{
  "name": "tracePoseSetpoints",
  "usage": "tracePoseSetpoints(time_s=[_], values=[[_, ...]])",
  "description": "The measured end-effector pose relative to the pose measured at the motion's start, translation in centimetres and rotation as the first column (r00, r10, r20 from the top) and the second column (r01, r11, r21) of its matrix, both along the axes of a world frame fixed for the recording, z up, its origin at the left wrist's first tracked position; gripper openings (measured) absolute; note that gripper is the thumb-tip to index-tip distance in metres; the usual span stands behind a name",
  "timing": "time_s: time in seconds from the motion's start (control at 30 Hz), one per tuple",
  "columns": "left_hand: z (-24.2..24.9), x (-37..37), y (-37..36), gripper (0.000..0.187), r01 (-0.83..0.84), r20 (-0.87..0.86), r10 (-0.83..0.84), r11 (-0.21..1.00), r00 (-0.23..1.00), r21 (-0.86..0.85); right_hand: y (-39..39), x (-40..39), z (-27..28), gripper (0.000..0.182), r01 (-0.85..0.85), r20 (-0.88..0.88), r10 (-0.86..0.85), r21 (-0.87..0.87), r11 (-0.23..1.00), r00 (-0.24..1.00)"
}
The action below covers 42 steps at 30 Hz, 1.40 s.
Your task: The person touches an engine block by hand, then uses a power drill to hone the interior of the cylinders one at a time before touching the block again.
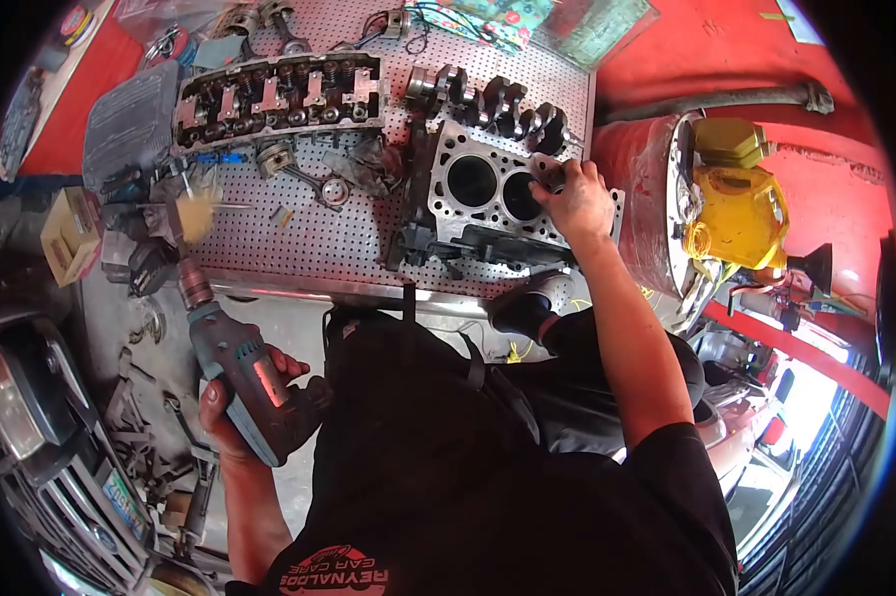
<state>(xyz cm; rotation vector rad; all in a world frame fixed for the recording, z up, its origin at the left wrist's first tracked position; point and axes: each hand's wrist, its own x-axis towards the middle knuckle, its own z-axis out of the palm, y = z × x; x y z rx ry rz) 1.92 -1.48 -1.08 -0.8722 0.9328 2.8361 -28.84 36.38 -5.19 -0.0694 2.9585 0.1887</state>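
My left hand (pixel 216 405) is wrapped round the body of a power drill (pixel 241 363), held low beside my body with its chuck pointing up. On the drill's shaft a yellowish wheel-like attachment (pixel 196 217) looks blurred. An engine block (pixel 483 221) with open cylinder bores lies on the perforated bench top. My right hand (pixel 579 207) rests on the block's deck at the right, fingers apart around a bore that it partly covers. Behind the block lies a crankshaft (pixel 503 107). A piston with its connecting rod (pixel 304 177) lies left of the block.
A cylinder head (pixel 281 94) lies at the back left of the bench (pixel 269 253). Beside it stands a grey plastic case (pixel 130 124). A red drum (pixel 647 189) with yellow containers (pixel 741 214) stands at the right. A vehicle front (pixel 46 417) is at the lower left.
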Motion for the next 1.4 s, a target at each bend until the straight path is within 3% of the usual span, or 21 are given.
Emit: tracePoseSetpoints(time_s=[0.3, 0.37, 0.43, 0.47, 0.6, 0.7, 0.83, 0.93, 1.03, 1.13, 1.27, 1.4], values=[[-1.6, 2.0, 0.0, 0.09, -0.039, 0.045, 0.038, 0.999, 0.998, 0.01, 2.0, 0.5, -0.4, 0.059, -0.054, 0.006, 0.055, -0.073, 0.996, 0.998], [-1.6, 2.2, -0.1, 0.088, -0.034, 0.026, 0.034, 0.999, 0.999, -0.003, 2.2, 0.6, 0.8, 0.054, -0.233, 0.067, 0.236, -0.049, 0.971, 0.969], [-1.6, 2.6, -0.3, 0.087, -0.041, 0.028, 0.041, 0.999, 0.999, 0.005, 1.5, 1.0, 3.1, 0.056, -0.466, 0.163, 0.453, 0.051, 0.883, 0.876], [-1.7, 2.9, -0.4, 0.087, -0.053, 0.037, 0.053, 0.998, 0.998, 0.016, 2.4, 0.5, 3.0, 0.069, -0.673, 0.23, 0.639, 0.113, 0.731, 0.734], [-2.3, 3.9, -0.8, 0.085, -0.08, 0.031, 0.079, 0.996, 0.996, 0.042, 1.8, -2.0, 3.8, 0.079, -0.811, 0.559, 0.588, 0.402, 0.425, 0.585], [-2.6, 4.5, -0.6, 0.084, -0.096, 0.04, 0.094, 0.994, 0.995, 0.048, 1.7, -2.9, 4.1, 0.078, -0.855, 0.573, 0.646, 0.434, 0.283, 0.505], [-3.5, 5.2, -0.4, 0.083, -0.119, 0.044, 0.116, 0.991, 0.992, 0.061, 1.1, -2.2, 4.3, 0.075, -0.861, 0.624, 0.595, 0.402, 0.311, 0.507], [-3.7, 5.3, -0.1, 0.082, -0.145, 0.057, 0.14, 0.986, 0.988, 0.084, 0.7, -1.1, 4.8, 0.073, -0.837, 0.669, 0.508, 0.376, 0.399, 0.543], [-3.2, 5.2, -0.1, 0.08, -0.138, 0.08, 0.134, 0.989, 0.988, 0.048, -0.5, 0.3, 6.4, 0.072, -0.793, 0.715, 0.417, 0.322, 0.517, 0.562], [-3.6, 5.5, -0.2, 0.079, -0.137, 0.065, 0.134, 0.99, 0.989, 0.043, -1.3, 0.1, 7.0, 0.074, -0.654, 0.78, 0.25, 0.252, 0.713, 0.574], [-3.6, 5.6, -0.3, 0.08, -0.159, 0.073, 0.156, 0.987, 0.985, 0.037, 0.1, -2.4, 5.6, 0.08, -0.843, 0.731, 0.427, 0.413, 0.345, 0.533], [-3.7, 5.7, -0.4, 0.08, -0.162, 0.084, 0.158, 0.986, 0.984, 0.045, -0.2, -4.9, 5.2, 0.078, -0.893, 0.667, 0.623, 0.435, 0.12, 0.409]])
